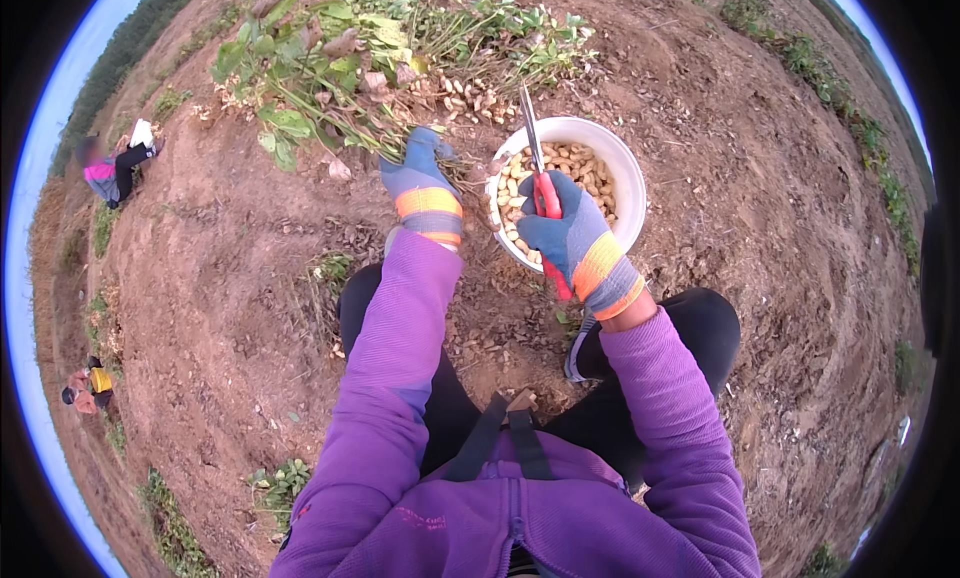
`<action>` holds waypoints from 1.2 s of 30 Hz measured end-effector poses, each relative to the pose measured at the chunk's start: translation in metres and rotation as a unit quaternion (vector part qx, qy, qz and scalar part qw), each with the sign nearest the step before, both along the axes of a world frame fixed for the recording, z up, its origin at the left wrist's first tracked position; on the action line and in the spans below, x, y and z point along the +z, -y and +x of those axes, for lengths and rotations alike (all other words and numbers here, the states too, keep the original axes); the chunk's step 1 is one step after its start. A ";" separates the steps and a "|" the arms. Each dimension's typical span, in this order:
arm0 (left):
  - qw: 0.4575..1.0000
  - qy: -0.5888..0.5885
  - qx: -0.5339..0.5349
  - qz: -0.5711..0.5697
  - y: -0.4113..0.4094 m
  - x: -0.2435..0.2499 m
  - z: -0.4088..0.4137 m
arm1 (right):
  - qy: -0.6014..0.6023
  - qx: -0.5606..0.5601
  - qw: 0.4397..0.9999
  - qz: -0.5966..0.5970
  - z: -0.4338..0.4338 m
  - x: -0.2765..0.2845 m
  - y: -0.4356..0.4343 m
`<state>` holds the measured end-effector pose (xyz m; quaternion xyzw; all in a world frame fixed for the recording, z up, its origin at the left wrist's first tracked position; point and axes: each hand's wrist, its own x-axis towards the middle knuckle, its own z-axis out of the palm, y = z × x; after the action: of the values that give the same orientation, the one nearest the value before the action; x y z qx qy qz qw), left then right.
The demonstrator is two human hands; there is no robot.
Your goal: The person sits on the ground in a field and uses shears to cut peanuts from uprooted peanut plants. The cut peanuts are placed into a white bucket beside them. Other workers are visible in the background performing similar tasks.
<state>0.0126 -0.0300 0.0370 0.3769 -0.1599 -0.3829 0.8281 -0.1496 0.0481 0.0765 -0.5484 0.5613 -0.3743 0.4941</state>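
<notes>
My gloved left hand (422, 174) is closed around the stems of pulled peanut plants (330, 75), whose leafy tops spread forward and to the left. In my gloved right hand (574, 229) is a pair of shears with red handles (550, 195), its pointed metal blades directed away from me. Beneath that hand stands a white plastic bucket (634, 177), partly filled with unshelled peanuts (589, 169). My right hand and the shears cover part of the bucket's contents. Roots near my left fingers reach towards the bucket's left rim.
More peanut pods (476, 100) lie beyond the bucket, by a heap of green plants (480, 34). My bent legs (694, 334) flank the near ground. Two people sit far to the left, one in a pink and grey top (101, 174), another beside something yellow (100, 381).
</notes>
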 end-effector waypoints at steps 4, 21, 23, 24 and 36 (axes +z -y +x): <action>1.000 -0.009 -0.012 0.024 0.002 -0.002 0.008 | -0.126 -0.075 0.988 -0.057 -0.008 -0.008 0.011; 0.989 0.057 -0.093 0.105 -0.004 -0.017 0.006 | -0.083 -0.036 0.993 -0.070 0.033 -0.028 0.005; 0.992 0.026 -0.076 0.101 -0.003 -0.013 0.003 | -0.119 -0.026 0.988 -0.100 0.033 -0.018 0.002; 0.993 0.012 -0.066 0.098 -0.003 -0.012 0.003 | -0.135 -0.020 0.984 -0.116 0.032 -0.013 0.000; 0.989 0.016 -0.085 0.119 -0.002 -0.001 0.016 | -0.133 0.006 0.989 -0.069 -0.004 -0.008 0.004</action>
<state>0.0284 -0.0284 0.0360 0.4642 -0.1580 -0.4617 0.7392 -0.1531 0.0443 0.0682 -0.6293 0.5917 -0.3331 0.3781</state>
